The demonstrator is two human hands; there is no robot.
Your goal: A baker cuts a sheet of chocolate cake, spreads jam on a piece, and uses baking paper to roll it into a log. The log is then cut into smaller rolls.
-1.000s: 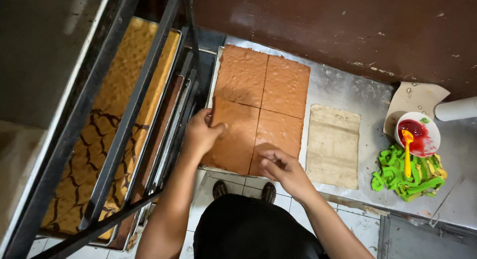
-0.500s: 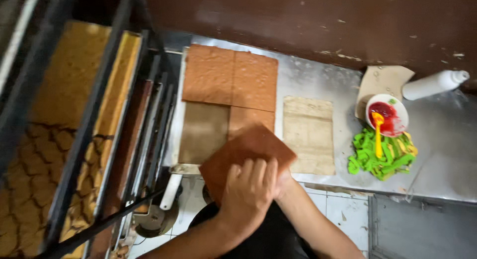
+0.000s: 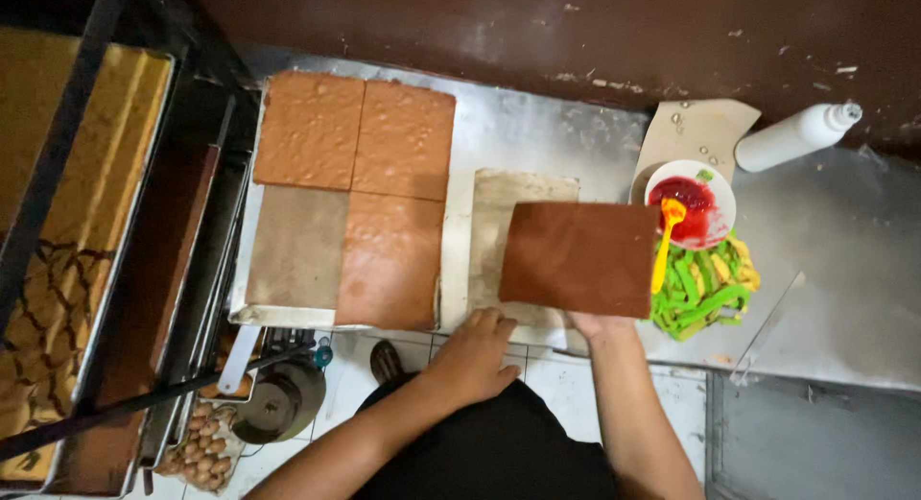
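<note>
Right hand carries a brown cake slab — left hand rests open, empty.

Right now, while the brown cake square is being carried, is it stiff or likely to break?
The brown cake square looks flat and unbent while the right hand supports it from below, so it seems fairly firm. Being thin and wide, it probably cracks if held by one edge.

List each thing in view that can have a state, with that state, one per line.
Cake slab: lifted, dark side up, carried on right hand.
Left hand: resting on paper sheet, empty.
Baking tray: three cake squares left, one corner bare.
Red sauce bowl: filled, yellow spatula in it.
White squeeze bottle: lying down, capped.
</note>
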